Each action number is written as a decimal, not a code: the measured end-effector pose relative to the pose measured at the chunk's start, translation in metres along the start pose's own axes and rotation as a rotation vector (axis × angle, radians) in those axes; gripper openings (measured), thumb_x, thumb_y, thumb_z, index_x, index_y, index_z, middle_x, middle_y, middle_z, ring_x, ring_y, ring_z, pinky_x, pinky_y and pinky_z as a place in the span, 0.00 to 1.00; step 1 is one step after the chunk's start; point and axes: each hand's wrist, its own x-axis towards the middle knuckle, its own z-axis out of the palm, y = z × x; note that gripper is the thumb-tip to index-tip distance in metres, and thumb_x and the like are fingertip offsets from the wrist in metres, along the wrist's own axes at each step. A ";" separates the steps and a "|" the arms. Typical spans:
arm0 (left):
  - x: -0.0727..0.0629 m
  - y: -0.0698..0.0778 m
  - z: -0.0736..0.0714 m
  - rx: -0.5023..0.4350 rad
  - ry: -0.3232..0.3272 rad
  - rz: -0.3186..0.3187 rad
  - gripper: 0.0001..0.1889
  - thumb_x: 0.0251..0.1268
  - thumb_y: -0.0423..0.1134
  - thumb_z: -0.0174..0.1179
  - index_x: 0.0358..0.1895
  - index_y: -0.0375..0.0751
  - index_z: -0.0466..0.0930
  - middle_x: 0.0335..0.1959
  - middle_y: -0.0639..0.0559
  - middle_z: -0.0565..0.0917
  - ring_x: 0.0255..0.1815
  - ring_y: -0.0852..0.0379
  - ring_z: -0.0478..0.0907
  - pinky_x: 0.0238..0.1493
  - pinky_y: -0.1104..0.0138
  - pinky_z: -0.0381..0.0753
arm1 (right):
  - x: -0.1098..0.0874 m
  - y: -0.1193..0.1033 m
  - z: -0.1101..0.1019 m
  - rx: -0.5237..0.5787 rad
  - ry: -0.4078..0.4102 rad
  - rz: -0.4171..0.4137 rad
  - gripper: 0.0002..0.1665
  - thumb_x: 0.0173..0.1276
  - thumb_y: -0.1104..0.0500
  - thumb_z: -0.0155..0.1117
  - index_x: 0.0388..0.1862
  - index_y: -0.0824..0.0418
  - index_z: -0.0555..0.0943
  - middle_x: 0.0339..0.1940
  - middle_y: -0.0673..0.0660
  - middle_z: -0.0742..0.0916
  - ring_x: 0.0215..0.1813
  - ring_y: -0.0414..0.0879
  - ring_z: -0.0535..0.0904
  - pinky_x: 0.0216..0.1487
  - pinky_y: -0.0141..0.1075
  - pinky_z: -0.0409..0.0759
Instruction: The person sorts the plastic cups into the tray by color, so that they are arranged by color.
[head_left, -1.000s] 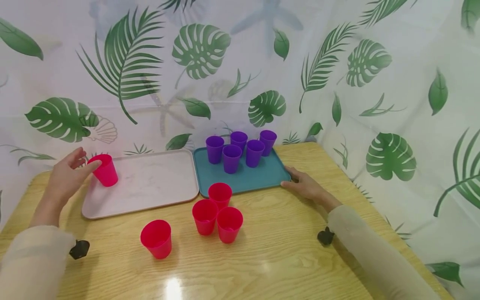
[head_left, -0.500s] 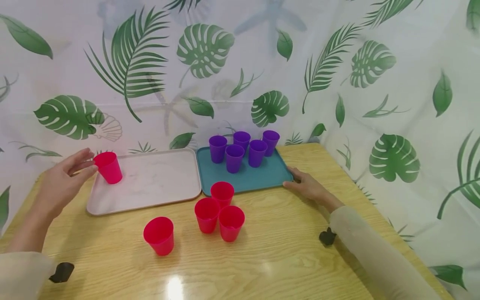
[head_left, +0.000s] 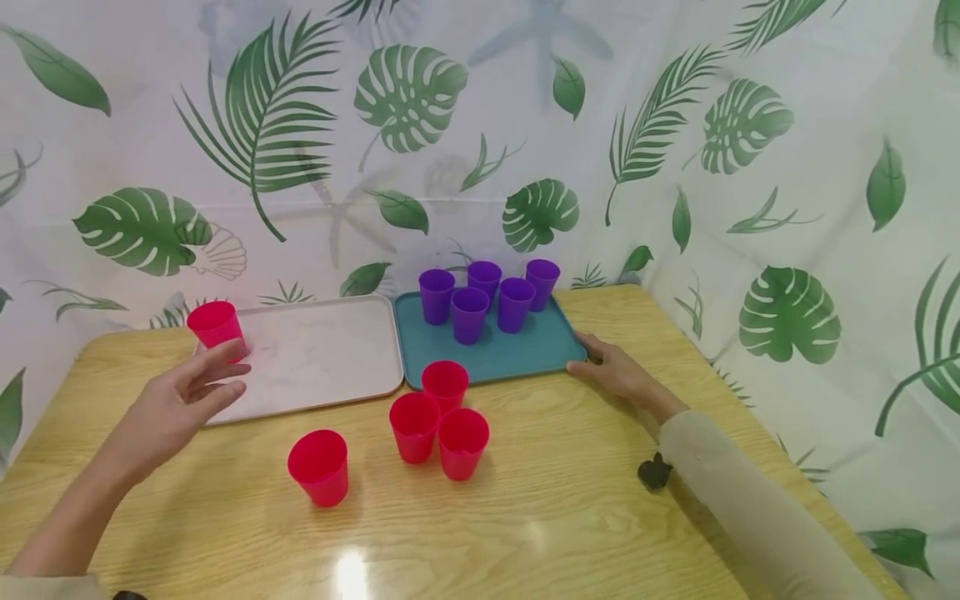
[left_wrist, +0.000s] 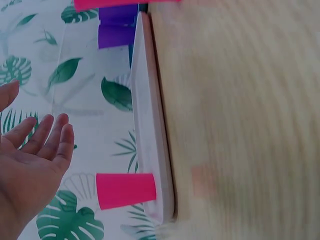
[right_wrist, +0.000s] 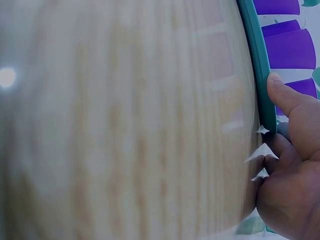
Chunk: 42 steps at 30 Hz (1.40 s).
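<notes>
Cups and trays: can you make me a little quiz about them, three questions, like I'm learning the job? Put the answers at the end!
1. How many purple cups stand on the teal tray?
2. True or false: the right hand is touching the teal tray.
3. In the head view, the red cup furthest left stands on:
A) the teal tray
B) the white tray
C) the bare table

Key: 1. Five. 2. True. 3. B.

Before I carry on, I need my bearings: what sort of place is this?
Probably an indoor tabletop workspace, perhaps staged: a wood-grain table, a leaf-printed backdrop along its back and right side, and purple cups grouped on a teal tray.
</notes>
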 end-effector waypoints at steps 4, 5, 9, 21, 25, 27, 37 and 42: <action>-0.008 0.009 0.013 -0.023 -0.037 0.026 0.33 0.77 0.38 0.61 0.80 0.41 0.62 0.68 0.38 0.76 0.54 0.75 0.79 0.51 0.79 0.80 | 0.001 0.002 0.000 0.003 0.000 0.002 0.51 0.78 0.42 0.61 0.86 0.60 0.48 0.85 0.70 0.50 0.84 0.66 0.39 0.81 0.61 0.42; -0.010 0.010 0.017 -0.022 -0.042 0.035 0.33 0.77 0.37 0.61 0.80 0.41 0.62 0.68 0.38 0.76 0.54 0.74 0.79 0.51 0.78 0.81 | 0.001 0.002 0.000 0.004 0.001 0.004 0.51 0.78 0.42 0.61 0.86 0.60 0.48 0.85 0.69 0.50 0.84 0.66 0.39 0.81 0.61 0.42; -0.016 0.016 0.029 -0.029 -0.063 0.067 0.33 0.76 0.36 0.62 0.80 0.43 0.63 0.68 0.39 0.77 0.55 0.71 0.79 0.51 0.75 0.82 | 0.001 0.002 0.000 0.001 0.005 0.013 0.50 0.79 0.43 0.61 0.86 0.60 0.48 0.85 0.69 0.49 0.85 0.65 0.39 0.81 0.60 0.41; -0.032 0.017 0.054 -0.114 -0.141 0.140 0.35 0.72 0.33 0.65 0.79 0.42 0.64 0.70 0.50 0.76 0.63 0.70 0.75 0.59 0.75 0.78 | 0.000 0.001 0.000 -0.010 0.005 0.009 0.49 0.79 0.44 0.60 0.86 0.62 0.48 0.85 0.69 0.50 0.85 0.64 0.39 0.82 0.59 0.41; -0.035 0.017 0.060 -0.122 -0.151 0.157 0.36 0.69 0.33 0.68 0.78 0.43 0.65 0.69 0.52 0.77 0.64 0.69 0.74 0.61 0.74 0.77 | 0.000 0.000 0.000 -0.010 0.005 0.009 0.50 0.79 0.43 0.60 0.86 0.62 0.48 0.85 0.69 0.49 0.85 0.64 0.38 0.82 0.59 0.41; -0.036 0.016 0.063 -0.127 -0.158 0.149 0.37 0.68 0.34 0.69 0.78 0.41 0.65 0.69 0.49 0.76 0.64 0.68 0.75 0.61 0.72 0.78 | 0.001 -0.001 0.001 -0.010 0.007 0.009 0.50 0.79 0.44 0.60 0.86 0.62 0.48 0.85 0.69 0.49 0.85 0.63 0.39 0.82 0.58 0.41; -0.038 0.015 0.070 -0.120 -0.209 0.036 0.40 0.66 0.39 0.71 0.78 0.36 0.64 0.72 0.38 0.73 0.64 0.43 0.76 0.61 0.67 0.80 | 0.002 -0.002 0.002 0.000 0.013 0.003 0.49 0.79 0.45 0.61 0.86 0.62 0.49 0.85 0.69 0.49 0.85 0.63 0.38 0.82 0.58 0.41; -0.039 0.015 0.072 -0.100 -0.206 0.011 0.40 0.66 0.42 0.72 0.78 0.36 0.65 0.72 0.39 0.73 0.64 0.39 0.76 0.60 0.65 0.82 | 0.001 -0.003 0.002 0.003 0.012 -0.002 0.50 0.79 0.44 0.61 0.85 0.64 0.49 0.84 0.71 0.48 0.85 0.65 0.38 0.81 0.60 0.40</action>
